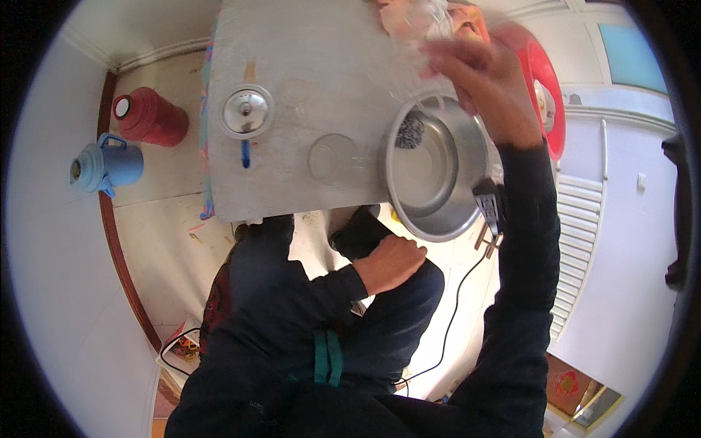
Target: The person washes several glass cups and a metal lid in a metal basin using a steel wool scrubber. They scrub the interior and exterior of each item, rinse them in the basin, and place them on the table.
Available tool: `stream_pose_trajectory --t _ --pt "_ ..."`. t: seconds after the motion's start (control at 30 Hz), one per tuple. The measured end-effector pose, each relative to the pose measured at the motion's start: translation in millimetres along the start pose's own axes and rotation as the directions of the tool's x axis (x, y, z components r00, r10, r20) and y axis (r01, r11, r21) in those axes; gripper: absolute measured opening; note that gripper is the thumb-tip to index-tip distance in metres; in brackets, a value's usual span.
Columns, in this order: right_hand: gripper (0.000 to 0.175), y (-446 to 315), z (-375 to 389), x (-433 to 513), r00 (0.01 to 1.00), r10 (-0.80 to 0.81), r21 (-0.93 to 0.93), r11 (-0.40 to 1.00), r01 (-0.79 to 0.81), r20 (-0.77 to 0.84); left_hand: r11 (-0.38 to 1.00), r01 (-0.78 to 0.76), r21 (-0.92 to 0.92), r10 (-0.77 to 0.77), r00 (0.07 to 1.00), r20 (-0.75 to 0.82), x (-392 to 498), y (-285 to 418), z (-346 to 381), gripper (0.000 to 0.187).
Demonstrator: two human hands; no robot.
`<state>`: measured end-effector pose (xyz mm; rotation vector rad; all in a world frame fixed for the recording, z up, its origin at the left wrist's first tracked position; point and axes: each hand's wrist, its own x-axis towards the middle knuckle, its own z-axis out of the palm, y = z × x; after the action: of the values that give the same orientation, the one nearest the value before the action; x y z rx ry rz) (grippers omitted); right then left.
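Note:
My right hand [482, 76] is raised over the far rim of a stainless steel basin [476, 142], fingers bent and blurred by motion. Faint see-through streaks show beside its fingertips, and I cannot tell whether it grips something clear. Inside the basin, a steel wool scourer [409, 132] lies against the left wall. My left hand [390, 264] rests curled on my right knee, with nothing visible in it and its palm hidden. A clear glass vessel [332, 159] is on the table [306, 65], left of the basin.
A metal lid [246, 111] lies at the table's left, by a blue-handled tool [245, 154]. Orange and clear plastic bags [427, 19] are at the far edge, near a red basin [553, 109]. Red [159, 117] and blue [123, 164] vacuum flasks stand left; a black cable [452, 323] crosses the floor.

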<state>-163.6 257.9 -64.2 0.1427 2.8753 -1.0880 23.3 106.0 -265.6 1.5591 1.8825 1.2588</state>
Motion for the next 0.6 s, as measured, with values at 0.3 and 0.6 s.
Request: stream_pose_trajectory --t 0.3,0.6 --pt "0.025 118.7 21.7 -127.4 0.837 0.48 0.198 0.822 -0.534 0.264 0.999 -0.024 0.048 0.024 1.0 0.004 -3.6 -7.6 8.3 0.014" --pt "0.047 171.3 54.2 -137.1 0.827 0.512 0.28 0.779 -0.56 0.231 0.996 0.008 0.09 -0.016 0.996 0.087 -3.5 -15.6 16.2 0.013"
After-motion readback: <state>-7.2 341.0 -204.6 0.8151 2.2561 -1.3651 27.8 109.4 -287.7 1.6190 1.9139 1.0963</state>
